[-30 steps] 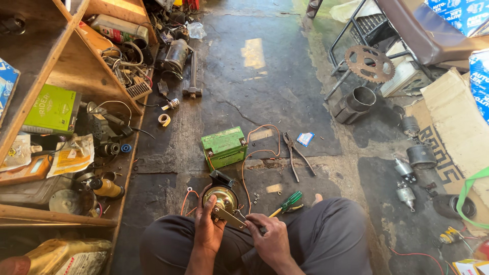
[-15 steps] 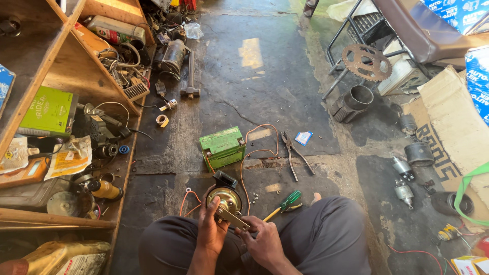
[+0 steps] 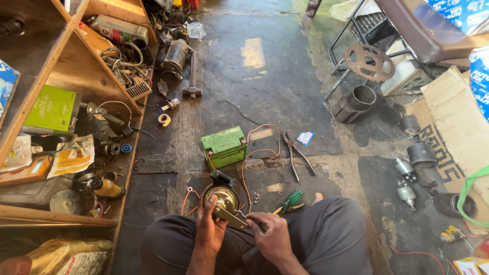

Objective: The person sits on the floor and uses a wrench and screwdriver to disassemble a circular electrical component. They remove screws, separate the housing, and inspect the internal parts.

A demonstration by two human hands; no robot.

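On the far left, a wooden shelf unit holds a green box, loose cables, paper packets and a small brass-coloured bottle, all within arm's reach of the person seated cross-legged on the concrete floor. Next to the shelf, a roll of tape lies on the floor. Further right sits a small green battery, with an orange wire curling from beside it toward the lap, as if placed close to feed the part in hand.

Low at the centre, the left hand wraps its grip around the rim of a round brass-coloured horn, steadying it upright over the knees so its face is turned to the person. A flat metal bracket juts from the horn toward the right hand, whose fingers are closed about the bracket's end; whether a small tool or fastener is pinched there cannot be told. Tiny nuts or washers lie scattered on the floor just beyond the horn.

Just right of the hands a green-handled screwdriver rests near the knee, ready to grab. Beyond it lie pliers, jaws pointing away. Further right stand a metal cylinder, a toothed sprocket leaning against a chair frame, several small motors, and flattened cardboard.
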